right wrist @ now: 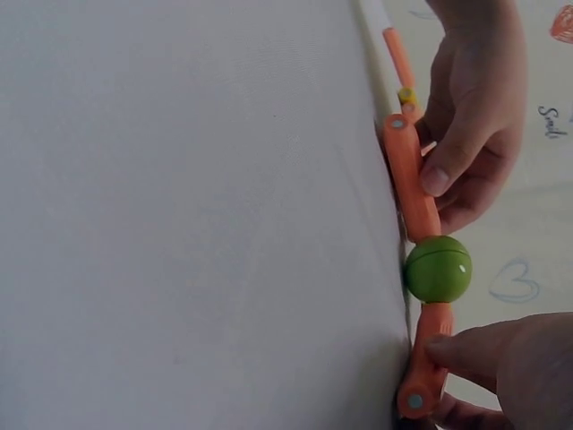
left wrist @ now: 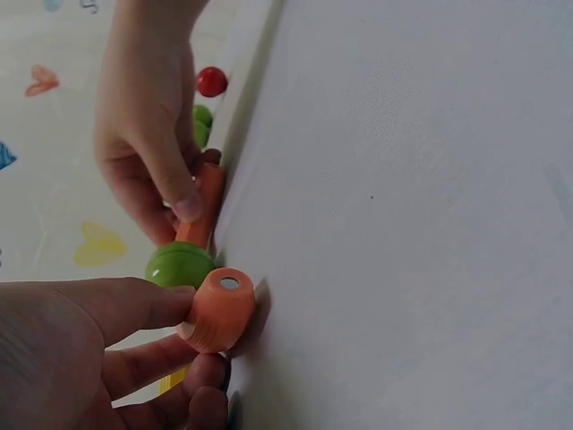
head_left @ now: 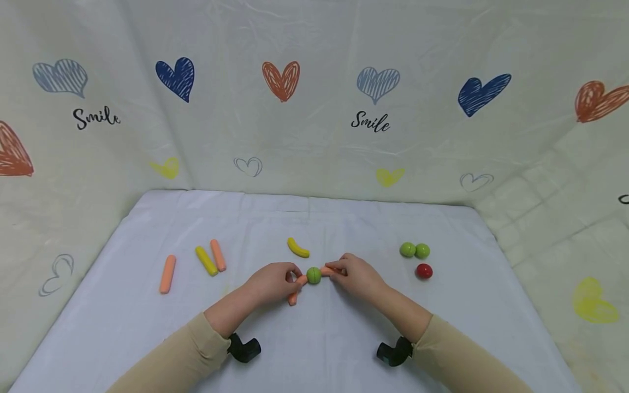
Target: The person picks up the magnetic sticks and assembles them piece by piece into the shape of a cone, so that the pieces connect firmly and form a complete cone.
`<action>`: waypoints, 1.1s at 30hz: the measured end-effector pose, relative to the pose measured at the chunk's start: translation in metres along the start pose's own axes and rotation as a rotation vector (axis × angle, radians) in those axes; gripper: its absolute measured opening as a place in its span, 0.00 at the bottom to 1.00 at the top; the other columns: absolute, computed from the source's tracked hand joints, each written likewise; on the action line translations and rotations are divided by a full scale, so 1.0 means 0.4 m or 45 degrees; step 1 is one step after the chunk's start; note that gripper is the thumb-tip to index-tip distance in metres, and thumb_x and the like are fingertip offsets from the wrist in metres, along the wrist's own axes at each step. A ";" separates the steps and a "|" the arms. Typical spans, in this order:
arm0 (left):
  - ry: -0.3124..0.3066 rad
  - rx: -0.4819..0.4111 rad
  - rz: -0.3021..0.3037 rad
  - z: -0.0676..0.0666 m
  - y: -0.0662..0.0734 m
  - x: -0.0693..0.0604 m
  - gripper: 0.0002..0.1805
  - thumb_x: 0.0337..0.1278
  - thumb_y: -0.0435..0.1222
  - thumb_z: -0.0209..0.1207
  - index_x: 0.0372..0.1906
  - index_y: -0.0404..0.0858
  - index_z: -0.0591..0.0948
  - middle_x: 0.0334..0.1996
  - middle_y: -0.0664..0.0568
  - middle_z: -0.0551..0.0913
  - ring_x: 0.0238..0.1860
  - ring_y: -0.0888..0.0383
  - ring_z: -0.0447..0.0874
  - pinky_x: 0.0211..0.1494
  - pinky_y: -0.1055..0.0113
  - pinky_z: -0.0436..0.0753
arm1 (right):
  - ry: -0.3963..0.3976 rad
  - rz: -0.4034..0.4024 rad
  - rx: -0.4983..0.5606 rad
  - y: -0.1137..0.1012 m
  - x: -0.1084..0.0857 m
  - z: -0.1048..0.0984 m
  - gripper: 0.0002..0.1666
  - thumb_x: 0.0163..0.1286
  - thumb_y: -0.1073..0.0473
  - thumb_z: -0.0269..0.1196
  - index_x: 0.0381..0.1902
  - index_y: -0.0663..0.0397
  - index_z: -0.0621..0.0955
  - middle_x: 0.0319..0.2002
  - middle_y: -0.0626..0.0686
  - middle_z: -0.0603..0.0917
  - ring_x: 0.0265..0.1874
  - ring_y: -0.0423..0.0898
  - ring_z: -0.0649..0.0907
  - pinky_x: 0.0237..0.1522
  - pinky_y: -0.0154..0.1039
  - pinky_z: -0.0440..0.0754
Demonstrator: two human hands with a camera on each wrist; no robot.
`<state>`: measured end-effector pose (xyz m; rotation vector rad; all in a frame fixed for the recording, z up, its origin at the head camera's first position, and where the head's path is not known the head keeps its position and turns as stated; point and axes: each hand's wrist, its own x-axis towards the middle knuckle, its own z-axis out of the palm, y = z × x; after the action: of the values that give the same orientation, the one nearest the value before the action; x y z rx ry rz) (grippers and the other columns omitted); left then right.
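My left hand pinches an orange rod between thumb and fingers. An orange end shows below those fingers in the head view; whether it belongs to the same rod, I cannot tell. My right hand pinches another orange rod. Between the two rods sits a green ball, touching both in the right wrist view. Small grey discs mark the visible rod ends there. A curved yellow piece lies just beyond the hands. Fingers hide part of each rod.
To the left lie two orange rods and a yellow rod. Two green balls and a red ball rest at the right. A white cloth covers the table, with a heart-printed curtain behind it.
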<state>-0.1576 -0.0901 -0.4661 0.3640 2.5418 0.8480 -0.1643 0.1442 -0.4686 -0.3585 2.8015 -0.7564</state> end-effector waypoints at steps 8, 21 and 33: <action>0.005 0.008 0.011 0.001 0.002 -0.002 0.12 0.64 0.47 0.61 0.47 0.48 0.83 0.27 0.57 0.77 0.28 0.58 0.74 0.33 0.63 0.72 | -0.012 -0.002 0.002 0.002 -0.003 -0.004 0.17 0.67 0.53 0.68 0.53 0.45 0.87 0.33 0.43 0.78 0.29 0.41 0.74 0.34 0.38 0.74; 0.048 0.014 0.037 -0.005 0.004 0.004 0.19 0.64 0.50 0.61 0.54 0.45 0.82 0.32 0.57 0.79 0.30 0.59 0.76 0.37 0.61 0.74 | 0.005 0.016 0.021 0.016 -0.019 -0.014 0.18 0.66 0.48 0.69 0.51 0.45 0.86 0.32 0.43 0.78 0.29 0.40 0.75 0.34 0.38 0.75; 0.042 0.083 0.229 -0.015 0.030 0.033 0.22 0.65 0.45 0.62 0.63 0.55 0.80 0.53 0.60 0.81 0.41 0.60 0.77 0.44 0.61 0.76 | 0.000 0.112 0.037 0.034 -0.052 -0.018 0.21 0.63 0.52 0.71 0.54 0.46 0.85 0.32 0.44 0.78 0.32 0.42 0.75 0.37 0.40 0.76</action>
<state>-0.1706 -0.0790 -0.4587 0.6119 2.6011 0.8430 -0.1491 0.1648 -0.4666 -0.2281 2.7825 -0.7770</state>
